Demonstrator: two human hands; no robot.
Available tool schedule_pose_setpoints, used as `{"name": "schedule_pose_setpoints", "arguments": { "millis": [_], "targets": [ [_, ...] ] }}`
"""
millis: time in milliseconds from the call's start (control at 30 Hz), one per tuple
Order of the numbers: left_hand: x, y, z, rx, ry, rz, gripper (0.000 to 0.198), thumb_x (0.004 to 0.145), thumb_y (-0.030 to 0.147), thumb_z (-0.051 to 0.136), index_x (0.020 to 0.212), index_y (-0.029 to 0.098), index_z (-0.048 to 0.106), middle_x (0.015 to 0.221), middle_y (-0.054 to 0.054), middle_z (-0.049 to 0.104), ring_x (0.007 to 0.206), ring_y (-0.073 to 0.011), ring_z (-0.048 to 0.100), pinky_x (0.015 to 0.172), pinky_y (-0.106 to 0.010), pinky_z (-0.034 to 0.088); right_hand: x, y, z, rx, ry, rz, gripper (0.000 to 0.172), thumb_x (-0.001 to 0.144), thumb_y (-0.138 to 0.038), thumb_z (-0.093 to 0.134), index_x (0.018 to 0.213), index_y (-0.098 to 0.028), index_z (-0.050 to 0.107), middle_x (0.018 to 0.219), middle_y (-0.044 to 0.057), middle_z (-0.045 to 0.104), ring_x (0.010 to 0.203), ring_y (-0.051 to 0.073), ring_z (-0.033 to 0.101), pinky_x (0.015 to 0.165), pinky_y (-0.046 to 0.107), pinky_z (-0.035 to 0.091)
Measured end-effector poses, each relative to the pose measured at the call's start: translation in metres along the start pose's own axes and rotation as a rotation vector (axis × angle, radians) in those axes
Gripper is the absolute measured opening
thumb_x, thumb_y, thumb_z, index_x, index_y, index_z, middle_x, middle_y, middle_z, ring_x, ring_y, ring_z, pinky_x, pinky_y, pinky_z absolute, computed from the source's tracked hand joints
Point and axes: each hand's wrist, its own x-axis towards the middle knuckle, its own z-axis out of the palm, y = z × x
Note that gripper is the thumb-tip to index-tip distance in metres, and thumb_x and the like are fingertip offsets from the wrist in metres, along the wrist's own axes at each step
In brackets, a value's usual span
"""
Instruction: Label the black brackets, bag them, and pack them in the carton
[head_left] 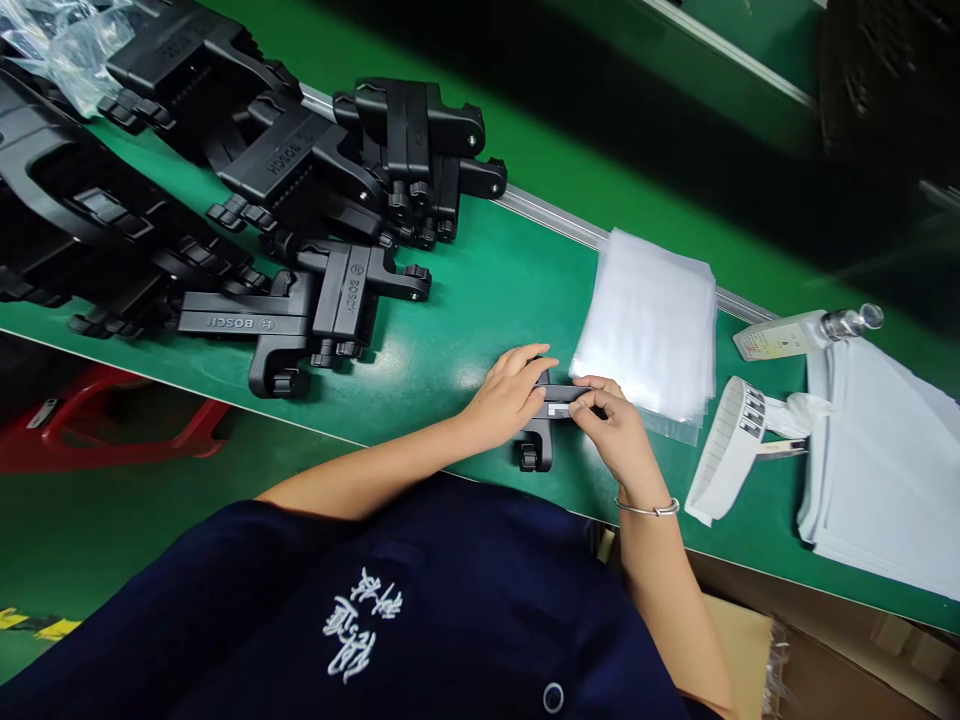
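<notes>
A black plastic bracket (538, 432) with a small knob lies at the table's front edge, partly hidden by my hands. My left hand (504, 402) holds it from the left, fingers over its far side and thumb near a small white label (558, 410). From the right, my right hand (616, 428) pinches thumb and forefinger together at the label's right end, against the bracket's face. How much of the label the fingertips cover is hidden.
Several black BOSCH brackets (346, 290) are heaped on the left of the green table (442, 330). Clear plastic bags (652, 320) lie behind my right hand. Farther right are a bottle (784, 335), a label roll (726, 450) and white sheets (885, 470). A red stool (120, 420) stands below left.
</notes>
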Motion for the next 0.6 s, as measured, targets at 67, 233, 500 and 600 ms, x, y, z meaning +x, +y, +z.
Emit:
{"name": "schedule_pose_setpoints", "arguments": {
  "millis": [67, 233, 500, 600],
  "targets": [
    [0.000, 0.001, -0.001, -0.001, -0.004, -0.005, 0.040, 0.092, 0.018, 0.038, 0.131, 0.019, 0.047, 0.145, -0.011, 0.039, 0.136, -0.0269, 0.034, 0.113, -0.049, 0.034, 0.000, 0.000, 0.000, 0.005, 0.001, 0.001, 0.017, 0.076, -0.034, 0.061, 0.064, -0.021, 0.060, 0.115, 0.008, 0.059, 0.117, 0.027, 0.051, 0.103, 0.046, 0.033],
    [0.001, 0.000, 0.000, -0.002, -0.003, -0.002, 0.040, 0.091, 0.018, 0.039, 0.131, 0.021, 0.047, 0.145, -0.010, 0.040, 0.136, -0.0269, 0.034, 0.112, -0.050, 0.034, -0.002, 0.000, 0.001, -0.010, 0.001, -0.011, 0.017, 0.077, -0.033, 0.061, 0.065, -0.022, 0.060, 0.115, 0.008, 0.059, 0.117, 0.027, 0.051, 0.102, 0.046, 0.034],
    [-0.005, 0.001, -0.002, 0.074, 0.072, 0.059, 0.041, 0.091, 0.021, 0.040, 0.132, 0.017, 0.049, 0.146, -0.013, 0.042, 0.139, -0.0264, 0.033, 0.113, -0.048, 0.033, -0.004, -0.002, 0.004, -0.117, 0.035, -0.059, 0.015, 0.079, -0.030, 0.060, 0.066, -0.022, 0.059, 0.112, 0.009, 0.059, 0.113, 0.026, 0.053, 0.100, 0.046, 0.037],
    [-0.013, -0.001, -0.011, 0.179, -0.013, 0.252, 0.034, 0.092, 0.025, 0.043, 0.122, 0.023, 0.061, 0.135, -0.009, 0.057, 0.134, -0.0268, 0.042, 0.112, -0.049, 0.031, -0.006, -0.004, 0.005, -0.144, 0.036, -0.075, 0.015, 0.080, -0.030, 0.059, 0.067, -0.021, 0.059, 0.112, 0.009, 0.060, 0.113, 0.026, 0.054, 0.099, 0.046, 0.039]
  ]
}}
